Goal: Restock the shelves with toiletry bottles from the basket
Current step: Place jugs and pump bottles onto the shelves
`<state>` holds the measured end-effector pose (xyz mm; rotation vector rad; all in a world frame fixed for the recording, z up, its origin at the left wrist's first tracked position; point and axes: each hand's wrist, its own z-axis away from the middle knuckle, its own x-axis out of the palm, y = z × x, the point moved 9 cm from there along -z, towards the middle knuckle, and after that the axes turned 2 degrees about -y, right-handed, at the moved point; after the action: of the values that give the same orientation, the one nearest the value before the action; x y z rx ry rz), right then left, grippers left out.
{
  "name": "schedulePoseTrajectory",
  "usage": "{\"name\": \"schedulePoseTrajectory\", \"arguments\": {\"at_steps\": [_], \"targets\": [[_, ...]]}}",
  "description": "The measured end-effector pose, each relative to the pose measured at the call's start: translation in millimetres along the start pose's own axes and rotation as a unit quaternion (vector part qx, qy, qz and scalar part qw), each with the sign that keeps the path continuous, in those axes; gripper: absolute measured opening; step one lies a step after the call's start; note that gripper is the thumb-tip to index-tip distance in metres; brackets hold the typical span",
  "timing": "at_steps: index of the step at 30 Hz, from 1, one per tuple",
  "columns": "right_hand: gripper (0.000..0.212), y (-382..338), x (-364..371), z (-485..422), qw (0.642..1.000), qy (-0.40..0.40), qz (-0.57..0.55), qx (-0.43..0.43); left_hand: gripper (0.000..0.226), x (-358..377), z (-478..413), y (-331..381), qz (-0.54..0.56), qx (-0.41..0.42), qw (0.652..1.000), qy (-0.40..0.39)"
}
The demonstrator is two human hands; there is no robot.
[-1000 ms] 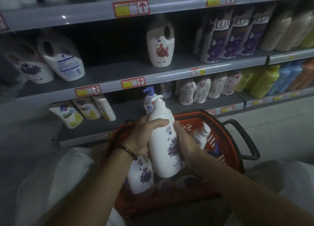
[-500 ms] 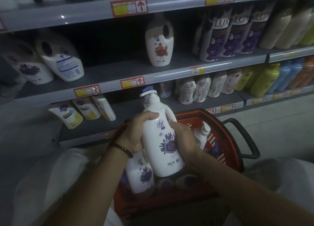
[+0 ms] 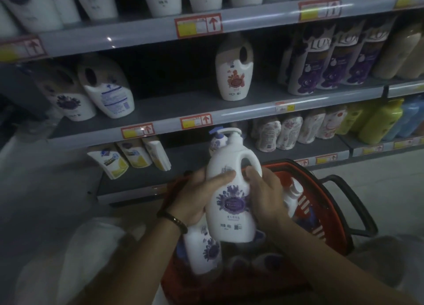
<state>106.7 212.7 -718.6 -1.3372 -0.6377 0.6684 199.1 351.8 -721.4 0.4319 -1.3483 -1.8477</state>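
Note:
A white pump bottle with a purple flower label is upright above the red basket. My left hand grips its left side, thumb across the front. On the right, my right hand curls around it just below the handle. More white bottles lie in the basket, one with a purple flower under my left wrist, another behind my right hand. The middle shelf holds a white bottle with a red flower and two similar jugs at the left.
Purple LUX bottles stand on the middle shelf at the right. The lower shelf carries refill pouches, a small pump bottle, floral bottles and yellow and blue bottles. The basket has a black handle.
Both hands have turned the bottle so its label faces me and its handle shows at the right. The bottle has risen a little above the basket.

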Motion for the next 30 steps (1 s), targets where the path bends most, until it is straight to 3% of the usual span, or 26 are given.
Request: {"name": "schedulePoseTrajectory", "arguments": {"at_steps": [6, 13, 17, 24, 30], "targets": [[0.031, -5.6, 9.4, 6.7, 0.998, -0.006, 0.049, -0.048, 0.054, -12.3, 13.4, -3.2, -0.069, 0.036, 0.997, 0.005], [0.050, -11.4, 30.8, 14.4, 0.992, -0.057, 0.079, -0.084, 0.044, -28.7, 36.6, 4.2, -0.105, 0.089, 0.990, 0.017], [0.031, -23.8, 43.1, 21.5, 0.988, -0.062, 0.085, -0.116, 0.047, -42.4, 53.0, 12.6, -0.133, 0.113, 0.984, 0.024], [0.052, -35.3, 78.4, 22.1, 0.981, -0.092, 0.099, -0.141, 0.079, -75.1, 75.2, 31.4, -0.309, 0.073, 0.939, 0.134], [0.034, -63.7, 129.2, 2.2, 0.971, -0.105, 0.104, -0.186, 0.091, -108.8, 65.3, 77.0, -0.288, 0.080, 0.948, 0.112]]}}
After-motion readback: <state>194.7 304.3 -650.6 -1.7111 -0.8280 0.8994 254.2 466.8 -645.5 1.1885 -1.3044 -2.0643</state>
